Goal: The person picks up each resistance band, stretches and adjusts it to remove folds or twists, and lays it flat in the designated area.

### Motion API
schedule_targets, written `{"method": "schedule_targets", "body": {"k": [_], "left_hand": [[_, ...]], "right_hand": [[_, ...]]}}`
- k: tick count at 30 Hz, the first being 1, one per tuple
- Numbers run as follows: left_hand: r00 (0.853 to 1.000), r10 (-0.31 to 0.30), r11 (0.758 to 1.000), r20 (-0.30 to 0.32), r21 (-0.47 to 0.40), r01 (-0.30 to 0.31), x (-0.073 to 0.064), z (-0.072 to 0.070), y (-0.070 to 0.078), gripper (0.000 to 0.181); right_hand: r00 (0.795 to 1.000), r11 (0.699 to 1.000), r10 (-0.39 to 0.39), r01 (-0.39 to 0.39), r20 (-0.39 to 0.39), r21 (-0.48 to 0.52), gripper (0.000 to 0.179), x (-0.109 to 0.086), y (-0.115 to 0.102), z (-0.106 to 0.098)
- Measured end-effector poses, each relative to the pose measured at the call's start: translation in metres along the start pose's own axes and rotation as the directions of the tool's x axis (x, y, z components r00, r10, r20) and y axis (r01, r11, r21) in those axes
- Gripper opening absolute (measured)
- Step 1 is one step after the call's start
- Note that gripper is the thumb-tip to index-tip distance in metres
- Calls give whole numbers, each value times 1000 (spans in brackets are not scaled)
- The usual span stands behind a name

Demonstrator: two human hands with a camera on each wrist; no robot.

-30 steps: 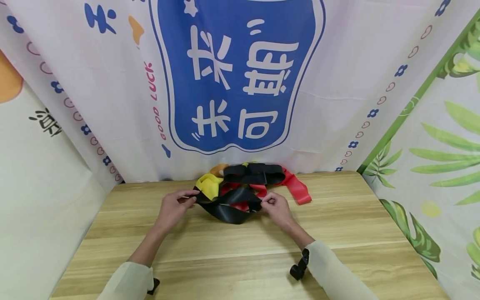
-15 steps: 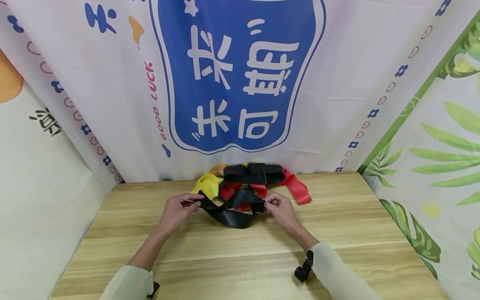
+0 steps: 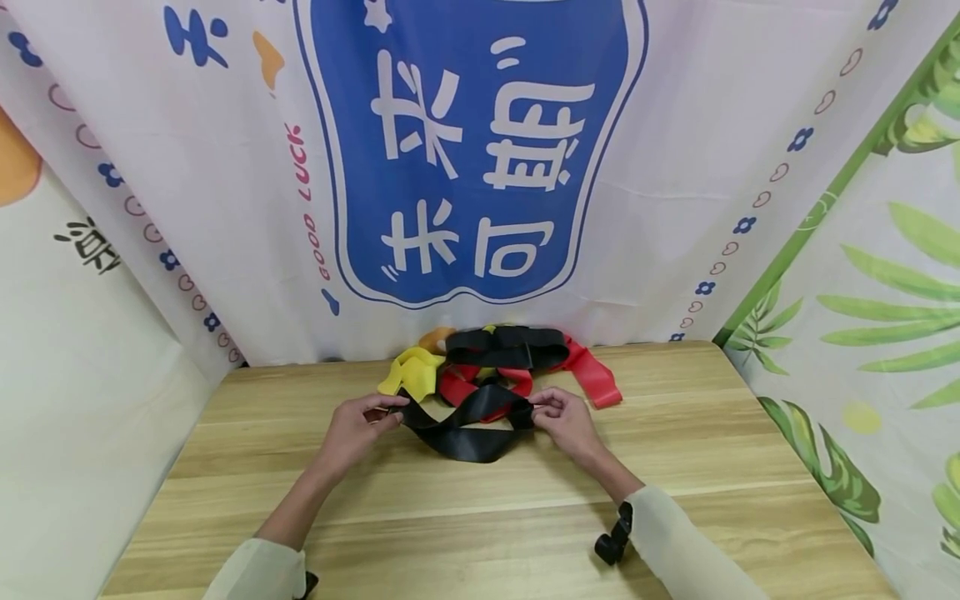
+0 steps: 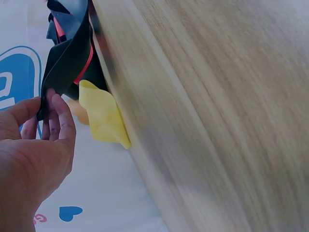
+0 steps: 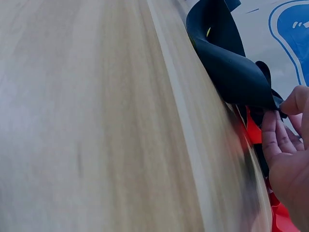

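1. The left hand (image 3: pixel 358 431) and right hand (image 3: pixel 567 422) are each pinching one end of a black band (image 3: pixel 471 446), holding it near the back edge of the desk (image 3: pixel 480 525), about midway between its side edges.
2. The band's long axis is running roughly parallel to that back edge, its ends pointing toward the side edges.
3. A yellow band (image 3: pixel 417 375), red band (image 3: pixel 596 375) and second black loop (image 3: pixel 468 352) are lying behind.
4. The left wrist view is revealing thumb and fingers on opposite faces; only the head view is showing both hands.
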State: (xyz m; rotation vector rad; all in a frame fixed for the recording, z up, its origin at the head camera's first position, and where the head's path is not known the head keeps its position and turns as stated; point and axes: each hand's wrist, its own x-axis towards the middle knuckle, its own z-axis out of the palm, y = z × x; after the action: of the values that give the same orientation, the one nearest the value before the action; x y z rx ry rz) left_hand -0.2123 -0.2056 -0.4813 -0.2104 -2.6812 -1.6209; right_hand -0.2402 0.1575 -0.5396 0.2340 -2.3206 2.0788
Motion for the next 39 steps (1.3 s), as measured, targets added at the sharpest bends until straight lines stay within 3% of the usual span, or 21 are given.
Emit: {"method": "schedule_targets", "body": {"k": [5,21,29,39], "left_hand": [[1000,6,1000,-3,18,-6,-1,-1,-1,25],[1000,-13,1000,-27,-18,13,-7,-8,2,23],[998,-25,997,-58,-74,20,-7,-9,3,21],[998,-30,997,-64,-77,26,-7,-11,5,21]], "right_hand": [[999,999,3,-1,33,-49,23,-1,-1,2],[998,986,56,-54,6,-156,20,4,-13,11],[996,989,89,-87,15,-120,6,7,-11,10],[998,992,66,-66,-2,-105,8,2,-10,7]]}}
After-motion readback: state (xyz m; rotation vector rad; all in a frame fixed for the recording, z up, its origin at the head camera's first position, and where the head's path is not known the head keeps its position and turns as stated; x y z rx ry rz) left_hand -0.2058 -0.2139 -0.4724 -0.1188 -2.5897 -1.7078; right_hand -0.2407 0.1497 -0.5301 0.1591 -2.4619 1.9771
